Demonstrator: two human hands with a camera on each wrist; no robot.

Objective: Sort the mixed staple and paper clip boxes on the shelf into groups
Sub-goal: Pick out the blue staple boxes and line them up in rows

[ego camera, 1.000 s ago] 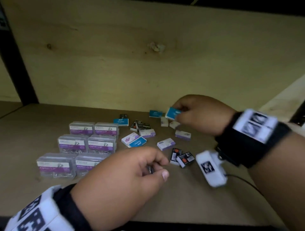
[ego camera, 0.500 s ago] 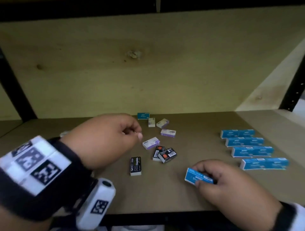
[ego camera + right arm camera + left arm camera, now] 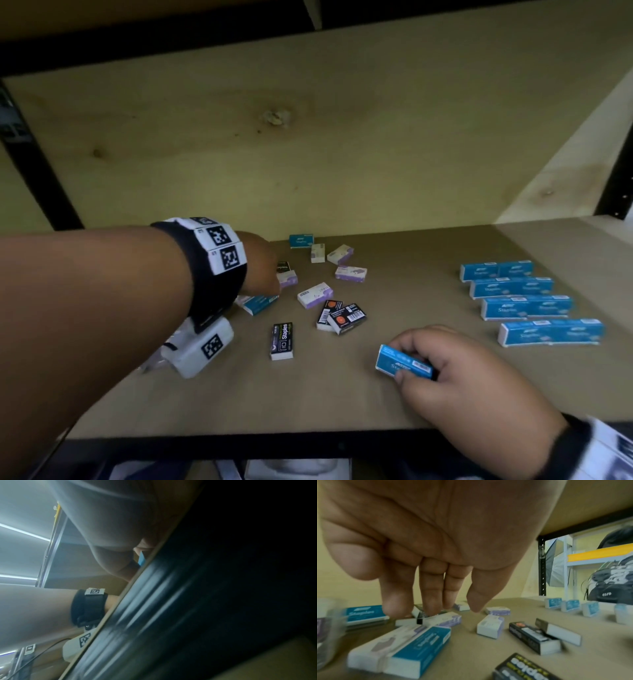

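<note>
Plywood shelf [image 3: 428, 394]. Right hand [image 3: 455, 373] grip clamped on blue staple box [image 3: 404, 362] near front edge; light, stiff card, hold long sides. Left hand [image 3: 436, 536] fingers apart over mixed boxes [image 3: 315, 295].

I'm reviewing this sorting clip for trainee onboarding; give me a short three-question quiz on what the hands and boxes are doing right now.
1. True or false: the right hand holds a blue staple box.
2. Multiple choice: where do the sorted blue rows lie on the shelf? A) far left B) right side C) against the back wall
3. Fill in: the left hand reaches fingers-down into the mixed pile in the shelf's ____.

Key: 1 true; 2 B; 3 middle.
</note>
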